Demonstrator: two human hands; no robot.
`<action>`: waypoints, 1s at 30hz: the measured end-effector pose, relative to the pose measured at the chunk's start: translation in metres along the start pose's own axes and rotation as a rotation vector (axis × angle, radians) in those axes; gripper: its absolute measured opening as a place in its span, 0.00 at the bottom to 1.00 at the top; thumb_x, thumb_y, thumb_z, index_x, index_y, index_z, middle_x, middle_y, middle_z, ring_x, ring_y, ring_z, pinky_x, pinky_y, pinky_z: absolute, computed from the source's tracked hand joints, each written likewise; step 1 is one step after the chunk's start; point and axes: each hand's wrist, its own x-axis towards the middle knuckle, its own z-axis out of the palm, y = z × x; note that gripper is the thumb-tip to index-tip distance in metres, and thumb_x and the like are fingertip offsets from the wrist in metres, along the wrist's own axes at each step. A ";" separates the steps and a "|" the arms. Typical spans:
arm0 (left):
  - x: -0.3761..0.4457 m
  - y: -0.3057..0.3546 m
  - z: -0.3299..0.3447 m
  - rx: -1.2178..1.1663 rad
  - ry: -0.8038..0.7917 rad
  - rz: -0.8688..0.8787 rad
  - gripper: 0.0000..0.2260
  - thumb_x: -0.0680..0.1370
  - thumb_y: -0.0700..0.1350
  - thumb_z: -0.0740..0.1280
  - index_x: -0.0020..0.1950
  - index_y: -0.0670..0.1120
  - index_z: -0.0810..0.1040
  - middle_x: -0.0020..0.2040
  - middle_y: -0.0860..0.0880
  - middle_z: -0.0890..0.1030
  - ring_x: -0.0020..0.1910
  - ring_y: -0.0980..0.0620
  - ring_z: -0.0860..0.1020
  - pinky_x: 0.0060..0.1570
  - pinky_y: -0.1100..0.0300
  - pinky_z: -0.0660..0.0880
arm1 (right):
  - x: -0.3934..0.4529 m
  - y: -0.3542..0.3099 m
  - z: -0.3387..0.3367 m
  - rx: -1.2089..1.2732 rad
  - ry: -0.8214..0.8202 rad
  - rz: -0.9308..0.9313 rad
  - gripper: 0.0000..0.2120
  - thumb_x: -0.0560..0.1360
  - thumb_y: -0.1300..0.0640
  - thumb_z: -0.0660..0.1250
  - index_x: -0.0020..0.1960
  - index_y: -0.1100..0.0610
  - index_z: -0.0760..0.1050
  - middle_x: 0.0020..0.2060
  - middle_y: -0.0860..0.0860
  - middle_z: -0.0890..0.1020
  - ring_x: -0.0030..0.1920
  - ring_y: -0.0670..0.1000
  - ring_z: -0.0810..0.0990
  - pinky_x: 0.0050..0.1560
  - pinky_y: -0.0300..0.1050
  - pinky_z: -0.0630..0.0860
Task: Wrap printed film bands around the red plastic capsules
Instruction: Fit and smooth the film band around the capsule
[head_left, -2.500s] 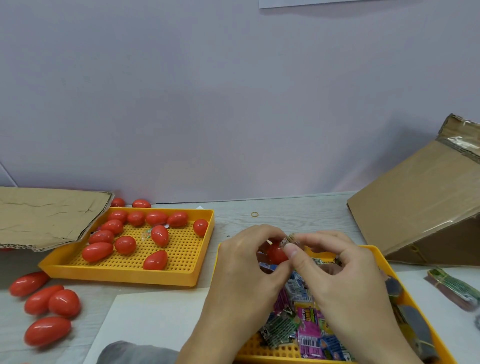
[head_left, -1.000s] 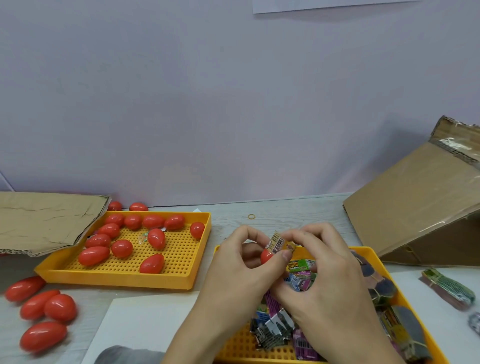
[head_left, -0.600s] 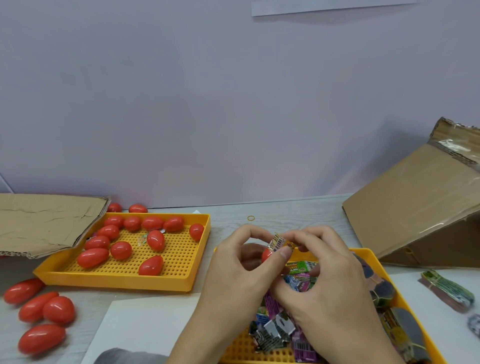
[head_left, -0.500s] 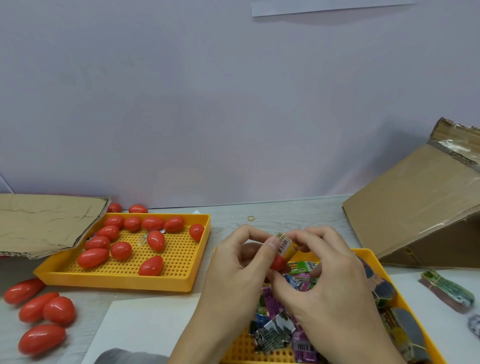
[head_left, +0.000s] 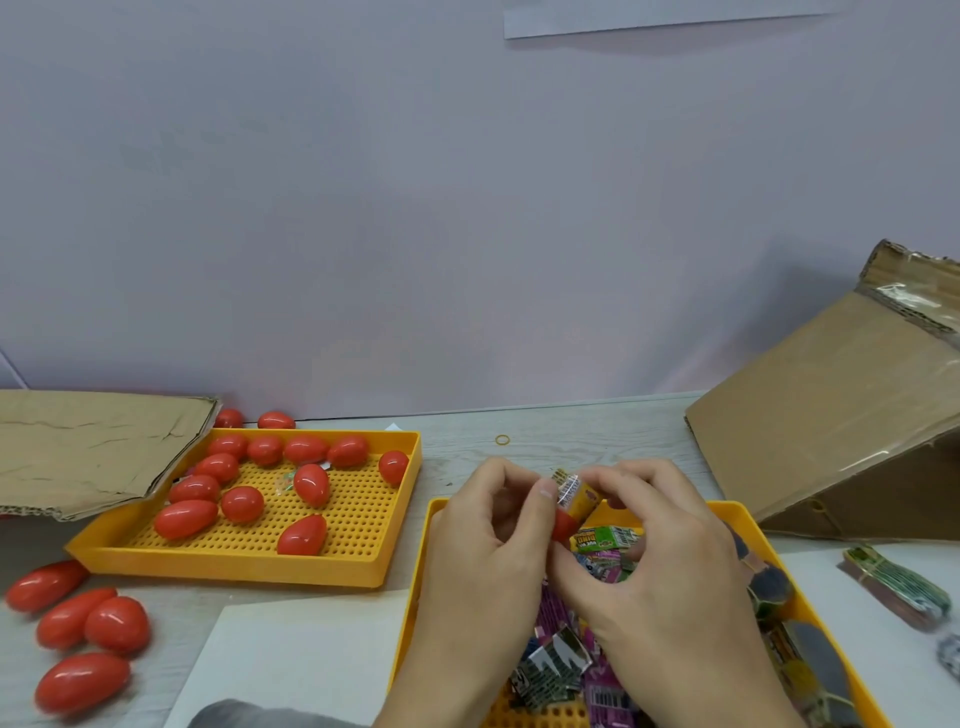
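Head camera is looking down on a glossy red egg-shaped plastic capsule (head_left: 563, 524), tilted, its lower red end showing while a yellow printed film band with a barcode (head_left: 575, 493) is sitting around its upper part. It is being held in the air above the far edge of the near yellow perforated plastic tray (head_left: 737, 514), between both hands. Left hand (head_left: 485, 545) is curling round it, thumb tip pressing at the band's edge, fingers bent in behind. Right hand (head_left: 670, 561) is pinching the band from the other side, fingers arched over the top. Under the hands, a heap of loose printed film bands (head_left: 605, 540) in green, pink and silver is lying in that tray. Off to the left, a second yellow perforated tray (head_left: 249, 564) is holding bare red capsules (head_left: 310, 484), and more red capsules (head_left: 117, 623) are lying on the pale wooden table (head_left: 545, 436) beside it. A tilted brown cardboard box (head_left: 841, 415) is standing at far right.
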 end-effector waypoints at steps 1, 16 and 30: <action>0.000 0.000 0.000 0.000 0.000 0.016 0.05 0.78 0.42 0.69 0.42 0.44 0.80 0.36 0.49 0.84 0.37 0.55 0.83 0.39 0.61 0.78 | 0.000 0.000 0.000 0.010 0.007 0.005 0.18 0.63 0.43 0.74 0.53 0.42 0.79 0.47 0.37 0.74 0.46 0.39 0.76 0.42 0.27 0.70; -0.003 0.003 0.003 -0.032 -0.014 -0.007 0.07 0.74 0.46 0.75 0.48 0.52 0.78 0.41 0.48 0.86 0.42 0.50 0.86 0.44 0.55 0.83 | 0.000 -0.002 0.000 0.051 0.057 -0.016 0.18 0.64 0.52 0.78 0.52 0.44 0.80 0.46 0.37 0.75 0.46 0.32 0.73 0.43 0.20 0.66; 0.000 -0.002 -0.001 -0.021 -0.106 -0.065 0.02 0.75 0.44 0.73 0.47 0.47 0.85 0.40 0.49 0.86 0.41 0.52 0.86 0.40 0.63 0.79 | -0.001 0.000 0.000 -0.004 -0.007 -0.026 0.19 0.66 0.51 0.76 0.56 0.46 0.80 0.49 0.37 0.74 0.51 0.42 0.77 0.44 0.32 0.73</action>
